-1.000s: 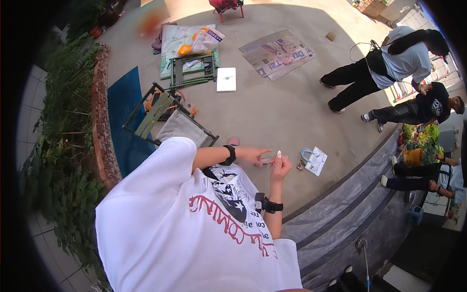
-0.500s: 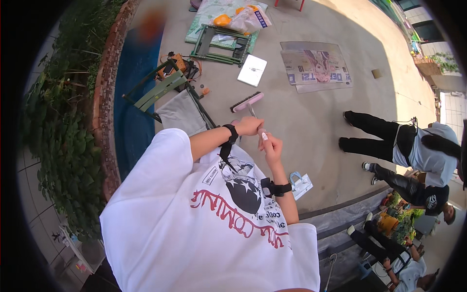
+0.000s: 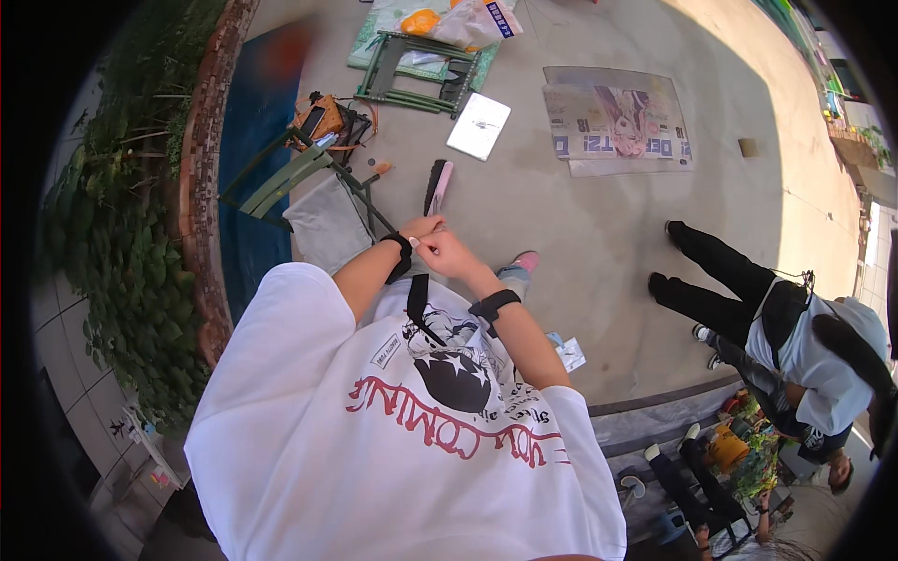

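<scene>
Concrete paving (image 3: 580, 234) fills most of the view, bright in the sun, with a curved brick border (image 3: 201, 178) and green plants (image 3: 112, 206) along its left side. Your white printed T-shirt (image 3: 393, 439) takes up the near part of the picture. Far from you lies a large flat printed poster (image 3: 617, 122), and left of it a dark green folding frame (image 3: 416, 75) rests on a pale sheet. A green folding chair (image 3: 309, 187) with a grey seat stands just left of your hands, an orange tool bag (image 3: 323, 117) beyond it. To the right, another person in black trousers and a white top (image 3: 795, 327) stands well apart from you. A white booklet (image 3: 479, 126) lies on the paving, and nearer you a pink-handled brush (image 3: 437, 185).

Your left hand (image 3: 421, 227) and right hand (image 3: 447, 252) meet in front of your chest, both wrists in black bands, fingers pinched together. Whatever they pinch is too small to make out, so you cannot tell what they hold. The brush lies just beyond them.
</scene>
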`<state>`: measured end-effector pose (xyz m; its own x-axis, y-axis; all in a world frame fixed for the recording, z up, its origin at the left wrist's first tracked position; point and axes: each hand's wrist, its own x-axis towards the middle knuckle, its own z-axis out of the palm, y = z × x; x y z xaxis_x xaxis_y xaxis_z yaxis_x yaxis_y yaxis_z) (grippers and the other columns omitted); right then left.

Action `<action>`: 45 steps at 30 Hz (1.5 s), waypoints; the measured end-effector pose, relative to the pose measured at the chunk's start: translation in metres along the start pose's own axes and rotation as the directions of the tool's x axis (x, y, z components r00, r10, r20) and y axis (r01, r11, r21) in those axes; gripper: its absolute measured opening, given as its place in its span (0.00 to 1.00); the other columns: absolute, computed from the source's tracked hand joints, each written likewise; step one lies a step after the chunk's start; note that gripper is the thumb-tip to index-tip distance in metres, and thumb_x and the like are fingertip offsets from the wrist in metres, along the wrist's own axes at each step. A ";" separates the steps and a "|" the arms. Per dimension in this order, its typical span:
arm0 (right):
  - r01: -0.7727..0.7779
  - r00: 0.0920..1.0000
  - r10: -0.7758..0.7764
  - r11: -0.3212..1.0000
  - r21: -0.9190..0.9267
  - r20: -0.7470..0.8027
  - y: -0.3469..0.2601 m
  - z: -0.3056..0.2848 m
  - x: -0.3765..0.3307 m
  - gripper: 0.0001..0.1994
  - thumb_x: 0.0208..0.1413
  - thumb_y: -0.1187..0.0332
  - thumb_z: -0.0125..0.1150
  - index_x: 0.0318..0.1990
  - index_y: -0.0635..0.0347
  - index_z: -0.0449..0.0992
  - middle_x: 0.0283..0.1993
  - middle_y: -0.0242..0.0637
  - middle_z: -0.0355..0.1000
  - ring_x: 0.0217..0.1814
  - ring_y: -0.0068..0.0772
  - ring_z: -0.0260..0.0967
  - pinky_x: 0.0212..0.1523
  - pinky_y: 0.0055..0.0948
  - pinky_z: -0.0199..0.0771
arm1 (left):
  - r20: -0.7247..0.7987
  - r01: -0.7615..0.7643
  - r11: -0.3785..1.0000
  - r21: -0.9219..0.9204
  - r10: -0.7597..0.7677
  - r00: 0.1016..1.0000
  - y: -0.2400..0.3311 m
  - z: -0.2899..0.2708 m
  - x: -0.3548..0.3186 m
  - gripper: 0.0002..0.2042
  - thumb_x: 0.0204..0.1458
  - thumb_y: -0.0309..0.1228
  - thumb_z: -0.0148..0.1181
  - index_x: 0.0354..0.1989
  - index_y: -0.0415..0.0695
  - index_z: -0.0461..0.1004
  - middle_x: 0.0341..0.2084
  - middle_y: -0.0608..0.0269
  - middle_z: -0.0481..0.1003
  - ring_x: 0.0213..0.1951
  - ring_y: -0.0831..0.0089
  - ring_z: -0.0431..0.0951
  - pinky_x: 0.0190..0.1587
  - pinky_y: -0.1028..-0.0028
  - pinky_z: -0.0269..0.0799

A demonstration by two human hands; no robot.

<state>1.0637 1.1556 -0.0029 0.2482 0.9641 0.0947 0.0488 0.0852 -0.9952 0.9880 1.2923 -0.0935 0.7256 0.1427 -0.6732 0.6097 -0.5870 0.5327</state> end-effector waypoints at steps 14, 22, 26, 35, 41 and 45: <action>-0.173 0.846 0.186 0.982 0.073 -0.499 0.002 -0.136 -0.149 0.15 0.47 0.69 0.45 0.11 0.65 0.57 0.08 0.31 0.50 0.11 0.18 0.44 0.13 0.23 0.44 | 0.269 -0.270 0.873 0.406 0.168 0.948 0.183 0.091 0.084 0.12 0.40 0.38 0.48 0.35 0.50 0.67 0.29 0.59 0.71 0.32 0.61 0.71 0.33 0.65 0.66; -0.236 0.815 0.024 0.926 -0.295 -0.579 -0.035 -0.157 -0.174 0.12 0.41 0.71 0.50 0.11 0.64 0.60 0.10 0.40 0.57 0.15 0.40 0.55 0.19 0.33 0.52 | 0.525 -0.685 0.563 0.463 0.449 0.723 0.280 0.134 0.118 0.12 0.37 0.34 0.48 0.34 0.55 0.66 0.24 0.63 0.71 0.29 0.65 0.72 0.27 0.68 0.66; -0.123 0.784 -0.142 0.919 -0.375 -0.604 -0.044 -0.180 -0.151 0.10 0.38 0.72 0.52 0.12 0.64 0.62 0.12 0.39 0.58 0.15 0.38 0.57 0.18 0.30 0.52 | 0.499 -0.782 0.488 0.388 0.602 0.623 0.306 0.116 0.134 0.15 0.36 0.32 0.48 0.37 0.56 0.66 0.25 0.65 0.71 0.29 0.66 0.72 0.27 0.69 0.67; -0.026 0.868 -0.166 0.926 -0.377 -0.467 -0.050 -0.225 -0.093 0.09 0.39 0.74 0.49 0.12 0.65 0.62 0.11 0.37 0.58 0.14 0.32 0.57 0.17 0.27 0.53 | 0.339 -0.718 0.515 0.469 0.646 0.685 0.286 0.042 0.169 0.12 0.37 0.33 0.47 0.35 0.55 0.67 0.22 0.64 0.71 0.28 0.65 0.72 0.26 0.67 0.66; -0.038 0.910 -0.033 0.986 -0.162 -0.413 -0.023 -0.246 -0.045 0.11 0.43 0.74 0.45 0.12 0.65 0.62 0.09 0.32 0.58 0.11 0.22 0.54 0.14 0.22 0.52 | 0.091 -0.530 0.743 0.409 0.544 0.834 0.239 -0.025 0.170 0.07 0.38 0.34 0.49 0.28 0.52 0.67 0.21 0.59 0.71 0.27 0.62 0.71 0.27 0.64 0.64; 0.007 0.949 -0.040 0.995 -0.104 -0.314 -0.023 -0.245 0.006 0.11 0.44 0.74 0.43 0.12 0.64 0.62 0.10 0.31 0.59 0.12 0.21 0.55 0.14 0.22 0.52 | -0.022 -0.418 0.856 0.303 0.445 0.895 0.209 -0.077 0.151 0.12 0.40 0.41 0.48 0.33 0.53 0.66 0.24 0.60 0.71 0.29 0.61 0.71 0.29 0.66 0.64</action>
<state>1.3015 1.0981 0.0271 0.5369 0.8324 0.1375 0.1513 0.0653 -0.9863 1.2498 1.2526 -0.0442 0.9281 -0.1158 -0.3537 0.1215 -0.8040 0.5820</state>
